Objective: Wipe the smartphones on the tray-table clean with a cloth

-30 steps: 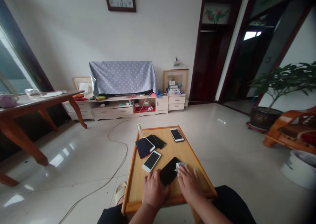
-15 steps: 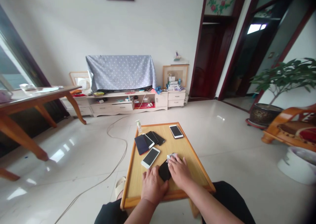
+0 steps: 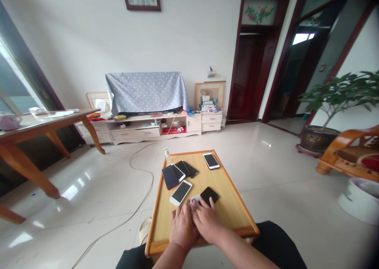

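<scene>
A black smartphone [image 3: 209,195] lies slanted on the small wooden table [image 3: 233,209], its far end showing past my fingers. My left hand [image 3: 182,226] grips its near left end, which is hidden beneath both hands. Over the phone's near half, my right hand [image 3: 207,221] presses a crumpled white wipe [image 3: 194,199] with bent fingers. Both hands are side by side and touch. Just beyond my left hand is a white-framed phone [image 3: 181,192], screen dark.
A dark blue phone [image 3: 170,177] and several other phones overlap at the table's far left. Another white phone [image 3: 211,161] is at the far right. A clear pump bottle [image 3: 166,155] stands at the back left corner. A cable [image 3: 152,178] runs along the floor.
My right hand has slid the wipe left and nearer along the black phone, up against my left hand, uncovering the phone's far end. The view has tipped slightly upward.
</scene>
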The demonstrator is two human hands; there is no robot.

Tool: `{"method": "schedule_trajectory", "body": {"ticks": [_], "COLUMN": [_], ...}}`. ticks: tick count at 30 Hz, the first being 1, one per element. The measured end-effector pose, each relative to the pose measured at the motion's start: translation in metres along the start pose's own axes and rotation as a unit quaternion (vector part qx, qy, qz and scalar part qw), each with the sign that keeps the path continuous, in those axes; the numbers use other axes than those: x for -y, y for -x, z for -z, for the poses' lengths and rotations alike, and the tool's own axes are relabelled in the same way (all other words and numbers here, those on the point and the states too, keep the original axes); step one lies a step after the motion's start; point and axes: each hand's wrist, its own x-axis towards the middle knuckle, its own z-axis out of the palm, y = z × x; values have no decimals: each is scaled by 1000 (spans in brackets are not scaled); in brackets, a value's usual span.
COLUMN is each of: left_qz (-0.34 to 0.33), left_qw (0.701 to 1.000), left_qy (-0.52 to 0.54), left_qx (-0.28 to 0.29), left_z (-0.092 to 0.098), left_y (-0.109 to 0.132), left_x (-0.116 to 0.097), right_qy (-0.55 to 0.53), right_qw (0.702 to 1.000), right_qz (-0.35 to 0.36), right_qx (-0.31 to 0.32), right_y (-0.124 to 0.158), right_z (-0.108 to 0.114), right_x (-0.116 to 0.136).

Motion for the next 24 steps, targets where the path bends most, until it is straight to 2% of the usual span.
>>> {"method": "schedule_trajectory", "body": {"ticks": [3,7,11,14,17,19,21,22,24], "left_qz": [5,4,11,18,16,12,10,11,16], "left_qw": [1000,1000,999,999,999,1000,1000,1000,1000], "left_qy": [3,21,27,32,30,25,20,19,22], "left_qx": [-14,-19,-17,-11,-8,-2,7,9,8], "left_z": [-4,-7,-3,-1,-3,-4,-5,-5,-4], "left_y": [1,1,1,1,1,1,0,0,0], "left_x": [4,8,5,4,7,10,11,12,11], "right_qy": [-12,0,38,51,25,-3,-15,-14,0], "right_qw": [1000,998,986,980,991,998,998,997,998], "right_qz": [8,-28,-127,-148,-89,-6,57,63,23], "right_qx": [-12,-49,-104,-121,-98,-61,-36,-36,-61], "right_y": [17,31,16,4,7,14,18,18,13], "right_z": [-9,-9,5,7,-5,-14,-17,-14,-4], "right_x": [-2,-31,-67,-66,-38,-19,-12,-14,-25]}}
